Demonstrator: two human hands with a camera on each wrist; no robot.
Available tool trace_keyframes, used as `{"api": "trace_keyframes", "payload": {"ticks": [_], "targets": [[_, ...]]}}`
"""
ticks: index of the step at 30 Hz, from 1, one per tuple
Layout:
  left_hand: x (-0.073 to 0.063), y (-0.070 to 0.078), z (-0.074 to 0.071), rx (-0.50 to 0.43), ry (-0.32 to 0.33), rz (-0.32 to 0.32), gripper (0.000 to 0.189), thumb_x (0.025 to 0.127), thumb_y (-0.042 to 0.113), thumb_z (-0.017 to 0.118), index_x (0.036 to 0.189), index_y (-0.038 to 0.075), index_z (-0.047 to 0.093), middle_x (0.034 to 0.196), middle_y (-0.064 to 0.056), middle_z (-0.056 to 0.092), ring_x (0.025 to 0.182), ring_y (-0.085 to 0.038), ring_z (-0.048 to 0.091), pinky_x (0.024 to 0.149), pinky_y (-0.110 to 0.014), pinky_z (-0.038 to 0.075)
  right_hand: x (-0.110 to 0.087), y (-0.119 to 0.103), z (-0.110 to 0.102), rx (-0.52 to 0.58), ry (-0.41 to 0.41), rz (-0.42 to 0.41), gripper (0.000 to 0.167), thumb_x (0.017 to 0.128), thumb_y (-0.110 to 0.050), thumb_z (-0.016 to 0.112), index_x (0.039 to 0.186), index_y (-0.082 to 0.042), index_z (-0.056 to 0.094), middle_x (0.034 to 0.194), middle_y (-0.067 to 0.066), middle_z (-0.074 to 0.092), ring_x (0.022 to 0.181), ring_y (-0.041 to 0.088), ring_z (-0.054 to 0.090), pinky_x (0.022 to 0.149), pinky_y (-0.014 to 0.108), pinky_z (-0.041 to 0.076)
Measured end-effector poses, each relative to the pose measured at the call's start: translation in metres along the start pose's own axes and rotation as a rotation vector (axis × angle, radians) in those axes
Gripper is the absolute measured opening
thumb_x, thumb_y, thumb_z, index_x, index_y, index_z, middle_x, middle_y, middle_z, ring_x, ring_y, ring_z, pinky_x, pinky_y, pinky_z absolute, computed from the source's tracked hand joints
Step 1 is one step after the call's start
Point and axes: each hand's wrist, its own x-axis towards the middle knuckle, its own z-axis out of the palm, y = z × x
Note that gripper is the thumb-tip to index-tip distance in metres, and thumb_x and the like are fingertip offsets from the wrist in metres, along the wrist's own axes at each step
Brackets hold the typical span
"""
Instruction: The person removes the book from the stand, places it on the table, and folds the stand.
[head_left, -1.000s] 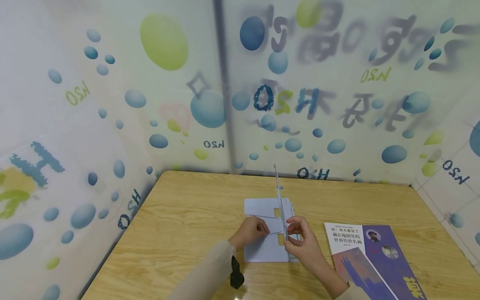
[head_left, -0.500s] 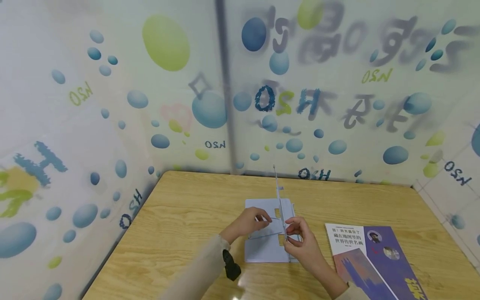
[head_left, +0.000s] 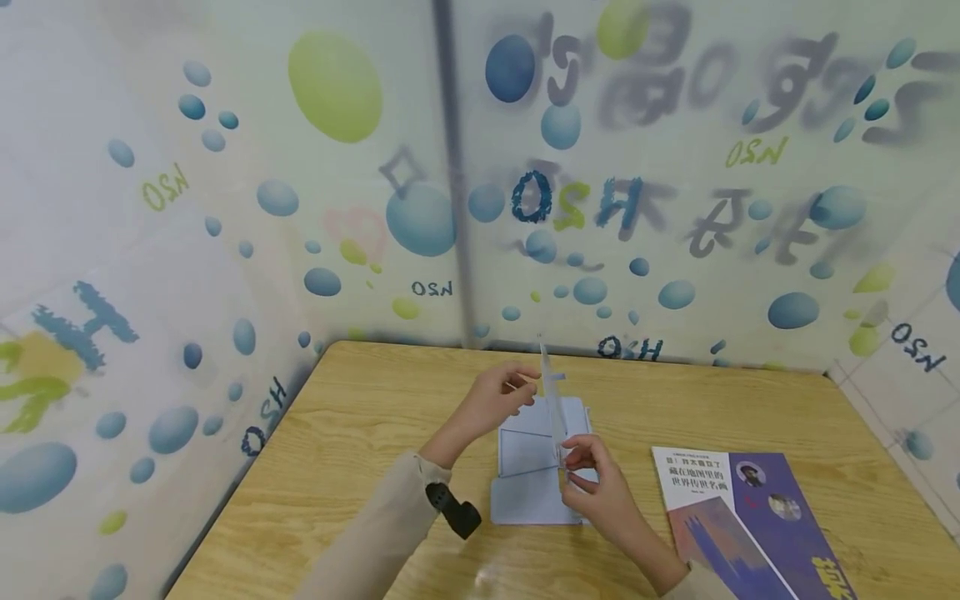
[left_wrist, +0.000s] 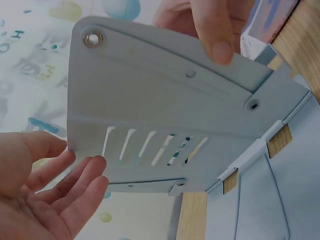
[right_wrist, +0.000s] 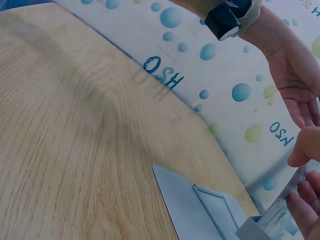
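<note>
A light blue folding metal stand lies on the table, its flat base [head_left: 528, 502] under an upright panel [head_left: 552, 402] joined to it by hinges. Several slots and a round hole at a corner show in this panel [left_wrist: 150, 95] in the left wrist view. My right hand [head_left: 606, 493] pinches the panel's near edge, thumb on one face and fingers behind. At the far upper edge is my left hand [head_left: 489, 407], its fingers loosely bent and at the panel's edge; whether they press on it I cannot tell. A thin wire-like outline [right_wrist: 210, 210] runs across the base.
To the right of the stand lies a purple and white book [head_left: 780, 500] with printed characters. The wooden table [head_left: 360, 467] meets a patterned wall [head_left: 360, 200] at the back and left. A black device [head_left: 453, 510] is strapped to the left wrist.
My left hand has left the stand's base and risen away to the panel's far upper edge. The panel leans slightly more to the left. My right hand keeps its pinch.
</note>
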Motion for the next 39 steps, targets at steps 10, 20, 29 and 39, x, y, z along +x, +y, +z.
{"api": "trace_keyframes", "payload": {"ticks": [10, 20, 29, 39], "targets": [[-0.013, -0.010, -0.005, -0.203, 0.147, -0.112, 0.028, 0.088, 0.008, 0.060, 0.110, -0.009, 0.056, 0.091, -0.016, 0.062, 0.080, -0.027, 0.064, 0.066, -0.035, 0.054, 0.004, -0.002, 0.013, -0.050, -0.084, 0.037, 0.043, 0.068, 0.007, 0.072, 0.107, -0.008, 0.058, 0.092, 0.008, 0.051, 0.088, 0.022, 0.050, 0.077, 0.030, 0.050], [-0.035, -0.032, -0.021, -0.286, 0.227, -0.269, 0.025, 0.087, -0.003, 0.054, 0.109, -0.014, 0.051, 0.092, -0.017, 0.054, 0.076, -0.020, 0.057, 0.065, -0.038, 0.054, 0.014, 0.004, 0.026, -0.163, -0.271, -0.085, 0.040, 0.070, -0.011, 0.078, 0.106, -0.006, 0.063, 0.092, 0.008, 0.053, 0.085, 0.025, 0.053, 0.073, 0.033, 0.051], [-0.056, -0.064, -0.025, -0.252, 0.268, -0.413, 0.029, 0.084, -0.008, 0.053, 0.112, -0.016, 0.049, 0.095, -0.020, 0.054, 0.078, -0.022, 0.058, 0.065, -0.037, 0.054, 0.017, 0.022, 0.051, -0.383, -0.295, -0.191, 0.038, 0.065, -0.020, 0.081, 0.099, -0.009, 0.067, 0.082, -0.002, 0.052, 0.075, 0.012, 0.052, 0.065, 0.022, 0.049], [-0.061, -0.095, -0.024, -0.234, 0.243, -0.494, 0.032, 0.082, -0.011, 0.054, 0.114, -0.016, 0.049, 0.094, -0.019, 0.059, 0.073, -0.019, 0.060, 0.065, -0.034, 0.053, 0.019, 0.026, 0.063, -0.653, -0.335, -0.196, 0.041, 0.063, -0.030, 0.082, 0.099, -0.014, 0.068, 0.078, -0.011, 0.047, 0.070, 0.003, 0.045, 0.060, 0.019, 0.040]]}}
